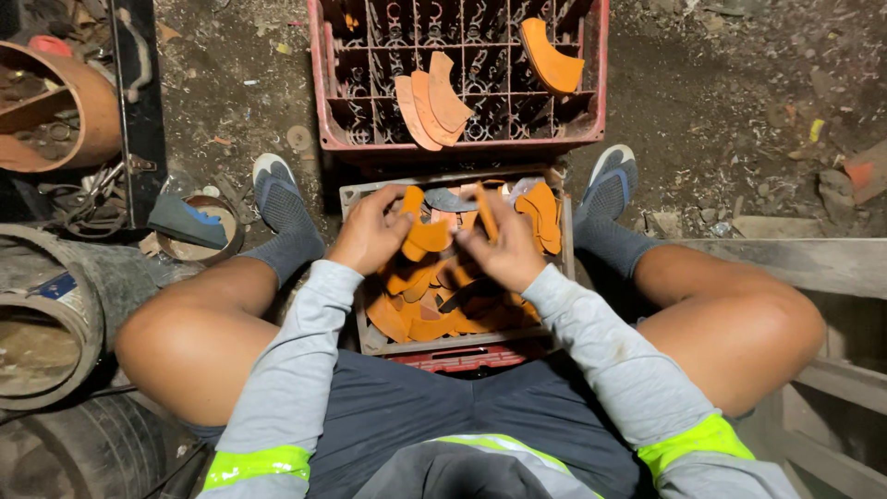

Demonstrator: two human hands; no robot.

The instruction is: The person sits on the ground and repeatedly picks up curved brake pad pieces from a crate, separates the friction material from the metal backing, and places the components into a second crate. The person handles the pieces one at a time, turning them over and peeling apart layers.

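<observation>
I sit with a grey crate (pixel 564 242) between my knees, full of several curved orange pads (pixel 420 319). My left hand (pixel 371 233) grips one orange pad (pixel 412 205) at the crate's upper left. My right hand (pixel 504 248) holds another orange pad (pixel 486 211) upright on its edge near the middle. The two hands are close together over the pile. Beyond this crate stands a red crate (pixel 320 83) with a divider grid; three orange pads (pixel 430 106) lean in its middle and one more pad (pixel 550 57) lies at its upper right.
Dirt floor with scraps all around. A rusty drum (pixel 88 102) and black post (pixel 139 111) stand at upper left. Old tyres (pixel 65 305) lie at left, a wooden frame (pixel 813 263) at right. My shoes (pixel 274 185) flank the crates.
</observation>
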